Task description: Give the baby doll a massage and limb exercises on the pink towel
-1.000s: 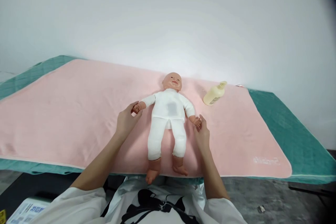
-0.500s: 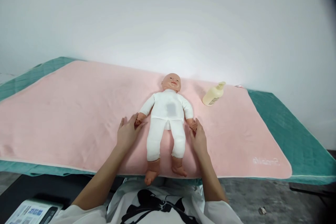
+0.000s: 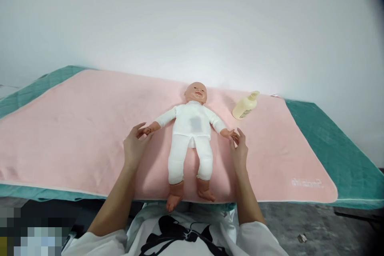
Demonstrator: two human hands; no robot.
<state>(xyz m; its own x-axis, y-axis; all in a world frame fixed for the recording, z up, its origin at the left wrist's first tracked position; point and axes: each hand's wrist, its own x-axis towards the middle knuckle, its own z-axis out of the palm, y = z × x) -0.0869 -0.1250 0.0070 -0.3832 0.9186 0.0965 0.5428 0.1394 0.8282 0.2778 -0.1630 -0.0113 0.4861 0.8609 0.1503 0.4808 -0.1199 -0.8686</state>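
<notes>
A baby doll (image 3: 192, 122) with a cloth body and bare plastic head, hands and feet lies face up on a pink mat (image 3: 90, 128), its feet over the front edge. My left hand (image 3: 136, 140) pinches the doll's hand on the left side between thumb and fingers. On the right side, my right hand (image 3: 239, 146) holds the doll's other hand in its fingertips. Both of the doll's arms are stretched outward and down from its body.
A pale yellow pump bottle (image 3: 244, 106) stands on the mat right of the doll's head. Green quilted cloth (image 3: 339, 148) lies under the mat. A white wall (image 3: 192, 24) rises behind. A small object (image 3: 302, 238) is on the grey floor.
Both my hands have moved outward and slightly up, bringing the doll's hands with them. Its arms are now spread wider.
</notes>
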